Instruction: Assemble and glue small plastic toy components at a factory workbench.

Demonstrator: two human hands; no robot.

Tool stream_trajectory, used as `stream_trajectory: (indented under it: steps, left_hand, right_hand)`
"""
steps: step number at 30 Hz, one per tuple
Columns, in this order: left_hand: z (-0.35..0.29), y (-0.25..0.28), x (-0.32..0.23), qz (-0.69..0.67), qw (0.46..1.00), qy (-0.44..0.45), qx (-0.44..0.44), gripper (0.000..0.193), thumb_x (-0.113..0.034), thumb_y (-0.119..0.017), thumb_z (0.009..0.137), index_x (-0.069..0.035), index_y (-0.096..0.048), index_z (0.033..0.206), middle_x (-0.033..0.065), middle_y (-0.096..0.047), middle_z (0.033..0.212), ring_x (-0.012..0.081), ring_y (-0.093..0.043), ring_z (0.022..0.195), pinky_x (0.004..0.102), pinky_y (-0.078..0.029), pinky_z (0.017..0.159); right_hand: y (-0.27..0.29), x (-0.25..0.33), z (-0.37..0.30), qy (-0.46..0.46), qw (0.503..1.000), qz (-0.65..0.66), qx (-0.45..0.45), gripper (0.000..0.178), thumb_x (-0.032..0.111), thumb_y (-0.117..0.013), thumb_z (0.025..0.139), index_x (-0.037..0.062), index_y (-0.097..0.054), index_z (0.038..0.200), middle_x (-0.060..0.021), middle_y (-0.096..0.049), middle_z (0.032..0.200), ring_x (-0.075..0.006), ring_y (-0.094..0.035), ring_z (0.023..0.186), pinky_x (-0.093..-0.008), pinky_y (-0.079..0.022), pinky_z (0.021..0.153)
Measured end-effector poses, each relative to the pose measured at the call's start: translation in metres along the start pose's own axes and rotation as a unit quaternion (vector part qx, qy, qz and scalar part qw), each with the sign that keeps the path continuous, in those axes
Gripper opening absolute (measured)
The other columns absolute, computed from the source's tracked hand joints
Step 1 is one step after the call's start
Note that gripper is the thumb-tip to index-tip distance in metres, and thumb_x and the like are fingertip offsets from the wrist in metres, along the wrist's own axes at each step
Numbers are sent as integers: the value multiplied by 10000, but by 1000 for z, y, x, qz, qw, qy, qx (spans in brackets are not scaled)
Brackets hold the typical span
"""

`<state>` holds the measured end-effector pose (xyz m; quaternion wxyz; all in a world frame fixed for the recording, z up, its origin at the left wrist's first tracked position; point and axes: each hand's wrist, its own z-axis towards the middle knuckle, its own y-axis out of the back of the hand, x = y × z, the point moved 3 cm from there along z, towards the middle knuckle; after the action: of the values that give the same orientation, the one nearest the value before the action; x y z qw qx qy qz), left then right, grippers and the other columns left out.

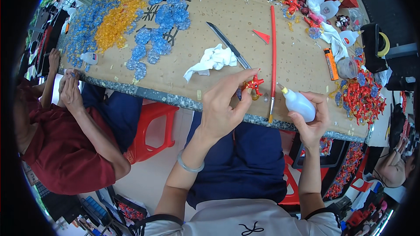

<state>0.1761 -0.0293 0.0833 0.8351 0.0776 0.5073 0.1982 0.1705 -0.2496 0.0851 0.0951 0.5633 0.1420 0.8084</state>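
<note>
Between the thumb and fingers of my left hand (223,98) is a small red star-shaped plastic piece (253,85), with bits of blue and yellow beside it. My right hand (313,120) grips a white squeeze bottle (300,105) whose narrow yellow-collared nozzle tilts up toward the red piece, a gap apart from it. A red-handled paintbrush (273,57) lies between the hands, bristles toward the table's near edge. Beyond my left hand are a utility knife (229,46) and a crumpled white cloth (211,61).
Blue (168,13) and yellow (116,24) translucent pieces cover the table's far left. Right of my hands lie a heap of red pieces (361,94), an orange box-like stick (330,64) and more squeeze bottles (348,38). A co-worker in a maroon shirt (72,157) sits at left.
</note>
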Motion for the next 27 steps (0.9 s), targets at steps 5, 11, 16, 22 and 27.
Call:
stream_trajectory:
  steps: [5,11,16,22,27]
  left_hand:
    - [-2,0,2,5,1000,0,-14,383,61,-596,742,-23,-660,1110,85,-697,877,73,-577,592,197,-414,484]
    - [-3,-1,2,2,1000,0,-14,390,65,-596,734,-25,-665,1107,88,-695,869,74,-583,603,197,-426,490]
    - [-2,-2,2,-2,1000,-10,-17,394,65,-599,730,-28,-667,1107,85,-690,843,74,-582,606,199,-427,489]
    - [-2,0,1,2,1000,8,-9,393,64,-600,731,-29,-668,1106,83,-689,840,67,-575,597,194,-425,486]
    - [-1,-2,3,-7,1000,-5,-21,391,65,-597,732,-27,-667,1106,86,-690,842,59,-556,573,191,-410,474]
  right_hand:
    - [-6,8,2,60,995,-80,-24,417,92,-813,680,-43,-622,1025,-135,-685,899,-170,-673,791,-260,-520,691]
    - [-7,5,1,71,993,-92,-28,423,92,-816,672,-49,-633,1027,-151,-688,898,-182,-680,796,-267,-524,694]
    - [-8,7,3,78,991,-105,-22,424,96,-820,668,-53,-638,1020,-159,-690,891,-189,-683,793,-272,-527,695]
    - [-11,10,5,95,988,-118,-15,422,104,-824,672,-49,-643,1020,-163,-694,870,-195,-689,780,-273,-531,684]
    - [-11,10,6,95,988,-124,-16,418,114,-833,664,-47,-651,1005,-158,-696,868,-198,-693,775,-274,-533,681]
